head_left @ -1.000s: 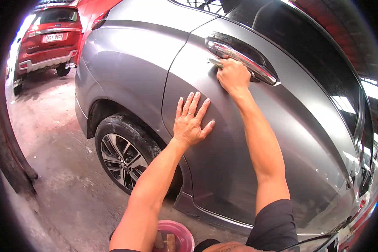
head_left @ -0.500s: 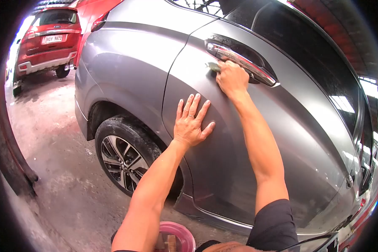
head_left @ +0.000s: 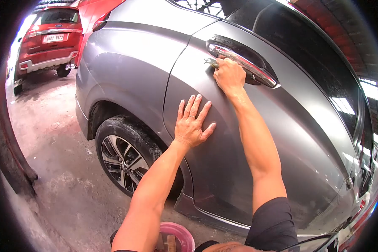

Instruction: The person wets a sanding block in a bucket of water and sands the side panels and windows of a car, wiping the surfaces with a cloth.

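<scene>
My left hand lies flat on the grey car door, fingers spread, close to the door's rear edge. A ring shows on one of its fingers. Just below the chrome door handle, my right hand is closed, with its fingers bent against the door panel. From its fingertips sticks out a small, thin greenish-grey piece, pressed at the painted surface. Its kind is too small to make out, and most of it is hidden by the fingers.
The rear wheel sits below and left of my left arm. On the floor near my body stands a pink basin with a wooden-looking piece in it. A red SUV is parked at the far left.
My right hand has shifted slightly left along the door under the handle, with the small piece still in its fingers. My left hand stays in place on the door.
</scene>
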The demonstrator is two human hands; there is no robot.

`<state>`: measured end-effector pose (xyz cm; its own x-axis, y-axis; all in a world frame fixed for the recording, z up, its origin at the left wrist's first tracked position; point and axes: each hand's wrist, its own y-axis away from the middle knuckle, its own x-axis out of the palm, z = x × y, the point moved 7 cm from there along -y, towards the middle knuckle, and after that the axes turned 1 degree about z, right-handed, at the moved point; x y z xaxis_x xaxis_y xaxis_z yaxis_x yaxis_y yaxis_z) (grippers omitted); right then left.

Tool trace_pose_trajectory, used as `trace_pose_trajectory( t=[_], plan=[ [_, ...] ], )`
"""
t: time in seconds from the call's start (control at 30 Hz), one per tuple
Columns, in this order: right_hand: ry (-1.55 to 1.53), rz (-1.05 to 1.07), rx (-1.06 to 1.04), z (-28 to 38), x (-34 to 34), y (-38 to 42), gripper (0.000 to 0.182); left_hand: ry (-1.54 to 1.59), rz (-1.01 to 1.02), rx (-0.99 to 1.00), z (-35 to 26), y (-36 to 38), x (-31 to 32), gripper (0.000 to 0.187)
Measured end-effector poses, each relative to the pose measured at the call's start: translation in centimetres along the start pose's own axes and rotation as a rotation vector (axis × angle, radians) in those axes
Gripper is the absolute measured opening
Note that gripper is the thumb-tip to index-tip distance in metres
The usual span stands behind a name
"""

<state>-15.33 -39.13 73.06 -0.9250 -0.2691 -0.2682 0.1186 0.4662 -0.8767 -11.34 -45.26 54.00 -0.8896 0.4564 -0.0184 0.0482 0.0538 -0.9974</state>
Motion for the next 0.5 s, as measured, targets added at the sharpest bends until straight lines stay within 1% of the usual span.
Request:
trace_pose_trajectory(
  t=[0.2, 0.27, 0.33, 0.37, 0.4, 0.5],
  plan=[
    [0.029, 0.067, 0.040, -0.5, -0.7, 1.2, 0.018, 0.018, -0.013, -0.005, 0.0, -0.1, 0.0, 0.067],
    [0.029, 0.049, 0.017, -0.1, -0.1, 0.2, 0.018, 0.015, -0.006, -0.013, 0.0, 0.0, -0.1, 0.067],
    [0.000, -0.030, -0.013, 0.7, -0.2, -0.5, 0.018, 0.010, -0.005, -0.006, 0.0, 0.0, -0.1, 0.067],
    [0.004, -0.008, 0.024, 0.4, -0.4, 0.0, 0.017, 0.014, -0.001, 0.006, -0.1, 0.0, -0.1, 0.067],
    [0.003, -0.012, 0.030, 0.3, -0.9, 0.7, 0.017, 0.012, 0.000, 0.013, 0.0, 0.0, -0.1, 0.067],
    [0.041, 0.066, 0.050, -0.3, -1.0, 1.4, 0.016, 0.013, -0.004, 0.010, -0.1, 0.0, 0.0, 0.067]
  ],
)
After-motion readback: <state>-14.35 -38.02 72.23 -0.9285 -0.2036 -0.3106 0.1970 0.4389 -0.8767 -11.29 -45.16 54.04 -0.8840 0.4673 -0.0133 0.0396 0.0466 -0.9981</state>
